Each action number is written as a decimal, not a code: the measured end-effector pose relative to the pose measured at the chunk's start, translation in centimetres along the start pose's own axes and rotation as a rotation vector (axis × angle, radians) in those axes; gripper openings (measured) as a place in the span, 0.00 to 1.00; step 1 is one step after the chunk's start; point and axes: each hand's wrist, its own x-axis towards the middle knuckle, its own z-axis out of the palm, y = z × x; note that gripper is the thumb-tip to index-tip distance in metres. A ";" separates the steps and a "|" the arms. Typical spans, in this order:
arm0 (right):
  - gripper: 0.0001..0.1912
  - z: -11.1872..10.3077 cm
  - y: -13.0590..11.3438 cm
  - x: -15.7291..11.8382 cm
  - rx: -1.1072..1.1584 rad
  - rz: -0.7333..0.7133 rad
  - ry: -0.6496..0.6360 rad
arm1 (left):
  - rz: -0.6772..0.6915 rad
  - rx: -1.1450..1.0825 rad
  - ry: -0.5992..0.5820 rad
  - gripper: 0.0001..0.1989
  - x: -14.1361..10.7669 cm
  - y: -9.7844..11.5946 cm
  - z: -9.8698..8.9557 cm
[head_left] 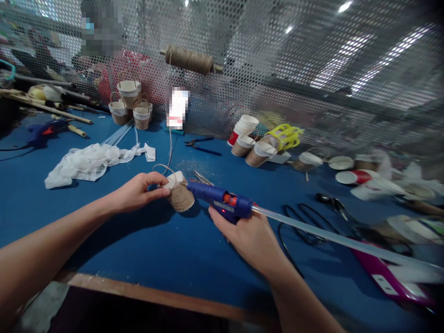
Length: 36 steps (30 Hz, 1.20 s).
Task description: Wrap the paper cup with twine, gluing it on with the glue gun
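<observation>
My left hand (147, 190) pinches the rim side of a small paper cup (181, 194) wrapped in brown twine. The cup lies tilted above the blue table, its white base or rim showing at both ends. A strand of twine (170, 150) runs from the cup up toward a spool (189, 60). In my right hand (248, 236) is a blue glue gun (222, 199) with a red light lit. Its nozzle points at the twine-covered side, touching or very close. A long clear glue stick (312, 229) sticks out of its back.
Twine-covered baskets (130, 95) stand back left, behind white lace ribbon (86, 162). Pliers (203, 147) lie mid-table. More cups (260, 152) stand back right. A black cord (305, 226) and a magenta power strip (388, 273) lie at right. Another glue gun (43, 132) lies far left.
</observation>
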 end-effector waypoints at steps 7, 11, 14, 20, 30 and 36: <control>0.21 -0.1 -0.2 0.3 -0.036 -0.006 0.039 | -0.004 -0.009 -0.003 0.09 0.1 0.1 0.0; 0.21 -0.7 -0.5 0.9 -0.025 -0.011 0.102 | -0.020 -0.013 -0.007 0.10 0.1 0.2 0.0; 0.21 -0.8 -0.5 1.0 0.033 0.026 0.088 | -0.020 -0.019 0.001 0.11 0.1 0.3 0.1; 0.16 -1.3 -1.1 1.6 0.413 0.266 -0.030 | -0.023 -0.015 0.014 0.11 0.0 0.5 0.2; 0.13 -1.1 -1.5 1.5 0.543 0.379 -0.122 | -0.016 -0.005 0.015 0.11 0.0 0.5 0.2; 0.22 0.0 -0.3 0.2 0.178 0.094 -0.047 | 0.001 -0.018 -0.010 0.10 0.0 0.1 0.1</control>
